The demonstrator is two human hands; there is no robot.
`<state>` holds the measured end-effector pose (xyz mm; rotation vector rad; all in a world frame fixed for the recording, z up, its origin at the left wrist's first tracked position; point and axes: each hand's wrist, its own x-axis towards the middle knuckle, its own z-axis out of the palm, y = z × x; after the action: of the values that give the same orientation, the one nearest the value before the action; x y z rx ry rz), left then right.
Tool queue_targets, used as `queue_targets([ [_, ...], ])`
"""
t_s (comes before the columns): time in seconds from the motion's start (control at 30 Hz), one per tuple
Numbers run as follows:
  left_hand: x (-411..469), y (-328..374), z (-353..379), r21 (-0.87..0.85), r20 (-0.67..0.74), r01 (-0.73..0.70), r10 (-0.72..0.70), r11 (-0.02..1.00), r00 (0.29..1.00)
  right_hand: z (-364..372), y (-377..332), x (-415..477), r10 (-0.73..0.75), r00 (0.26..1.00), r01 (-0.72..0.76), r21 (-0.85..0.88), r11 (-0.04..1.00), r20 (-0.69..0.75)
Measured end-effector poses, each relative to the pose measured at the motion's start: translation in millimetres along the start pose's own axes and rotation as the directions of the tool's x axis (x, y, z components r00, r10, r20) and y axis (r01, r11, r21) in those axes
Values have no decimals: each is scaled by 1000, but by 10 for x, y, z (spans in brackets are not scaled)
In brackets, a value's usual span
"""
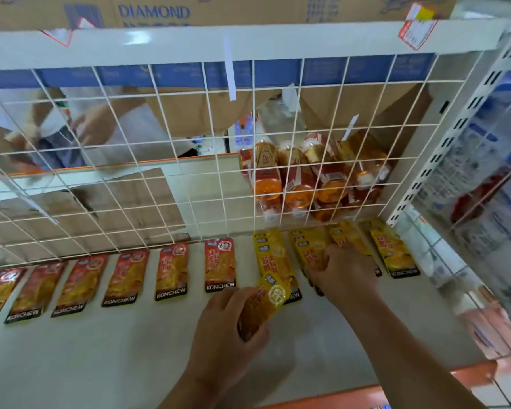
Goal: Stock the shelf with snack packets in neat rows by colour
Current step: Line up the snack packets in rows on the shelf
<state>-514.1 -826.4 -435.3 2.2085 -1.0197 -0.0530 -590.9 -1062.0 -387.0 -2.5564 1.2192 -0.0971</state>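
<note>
Several red snack packets (220, 264) lie in a row along the back of the white shelf (106, 355), from the far left to the middle. To their right lie several yellow packets (273, 258), some overlapping. My left hand (224, 329) holds one yellow packet (266, 305) above the shelf, just in front of the leftmost yellow packet. My right hand (344, 274) rests on a small stack of yellow packets (309, 252), fingers curled around its front edge. Another yellow packet (393, 252) lies at the far right.
A white wire grid (171, 160) forms the shelf's back. Behind it are bottled orange drinks (310, 175), cardboard and a person's sleeve. A perforated white upright (443, 149) and a wire side panel with packaged goods close the right side. An orange shelf edge (351, 394) runs below.
</note>
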Motion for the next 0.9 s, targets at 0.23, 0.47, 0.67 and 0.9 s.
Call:
queue_targets([
  [0.23,9,-28,14,0,12,-14,14,1000,1000,20,4,20,7,1000,-6,-39,999,31],
  [0.47,7,-23,11,-9,8,-38,38,999,999,12,-28,-9,17,999,-15,-44,999,42],
  [0.67,8,-21,24,-9,-13,-35,35,999,999,-2,-6,-28,21,999,-21,10,1000,41],
  [0.9,-13,-25,30,0,-29,-42,42,999,999,-94,63,-148,-30,994,42,110,993,-104],
])
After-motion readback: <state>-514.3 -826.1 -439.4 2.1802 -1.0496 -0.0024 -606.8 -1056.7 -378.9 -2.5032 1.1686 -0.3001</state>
